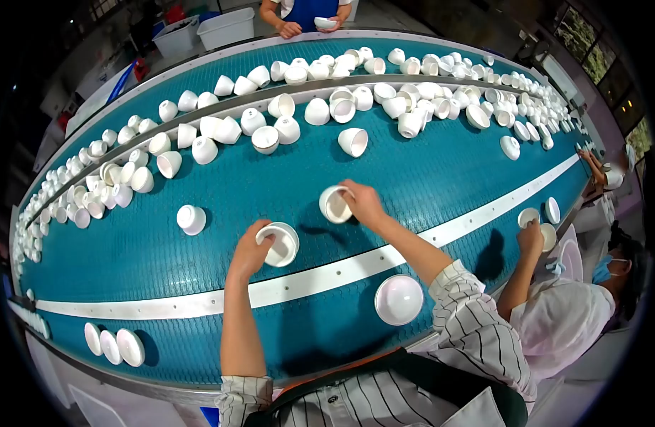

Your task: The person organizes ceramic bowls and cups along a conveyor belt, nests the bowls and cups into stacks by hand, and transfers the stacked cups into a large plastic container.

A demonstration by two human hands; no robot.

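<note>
My left hand (250, 252) is closed on the rim of a white ceramic bowl (285, 247), thumb inside it, its open side facing me. To the right and a little farther off, my right hand (365, 203) grips a white ceramic cup (334, 206) by its right edge, fingers reaching over the rim. Both pieces are above or on the teal belt (270, 188); I cannot tell whether they touch it. A lone white cup (191, 220) lies tilted left of my left hand. Beyond my right hand, another white cup (353, 142) lies on its side.
A white strip (363, 264) divides the belt; nearer me are a large white bowl (399, 300) and several dishes (130, 347). Many cups line a metal rail (299, 90). A co-worker's hand (531, 239) touches bowls at right; another person (306, 14) stands across.
</note>
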